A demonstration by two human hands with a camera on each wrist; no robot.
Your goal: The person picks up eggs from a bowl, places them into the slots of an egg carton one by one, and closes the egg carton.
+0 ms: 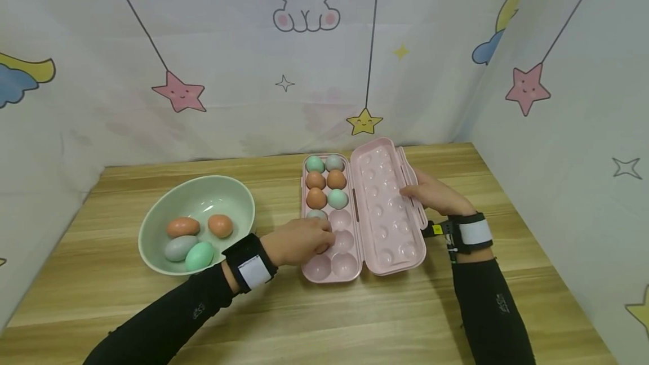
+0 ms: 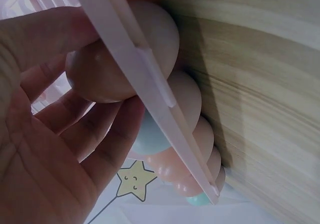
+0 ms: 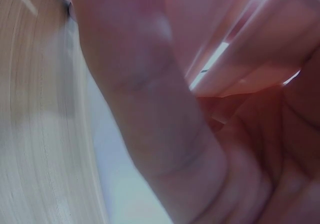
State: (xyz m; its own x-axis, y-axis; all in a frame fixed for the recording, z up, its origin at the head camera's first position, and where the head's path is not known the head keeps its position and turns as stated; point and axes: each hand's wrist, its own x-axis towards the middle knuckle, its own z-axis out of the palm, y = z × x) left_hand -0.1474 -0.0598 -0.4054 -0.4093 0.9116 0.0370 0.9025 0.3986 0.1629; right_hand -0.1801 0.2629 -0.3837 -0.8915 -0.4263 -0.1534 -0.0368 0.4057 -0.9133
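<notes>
Wooden table (image 1: 329,320), brown egg (image 2: 95,76) pinched in left hand (image 1: 299,241), inside pink carton (image 1: 345,266)

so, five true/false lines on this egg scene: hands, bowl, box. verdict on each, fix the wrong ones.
1. The left hand holds a brown egg with thumb and fingers. True.
2. The right hand grips the lid of the egg box. True.
3. That lid is closed over the egg box. False: it is swung open.
4. The bowl contains four eggs. True.
5. In the head view, the bowl stands right of the egg box. False: it stands to the left.
</notes>
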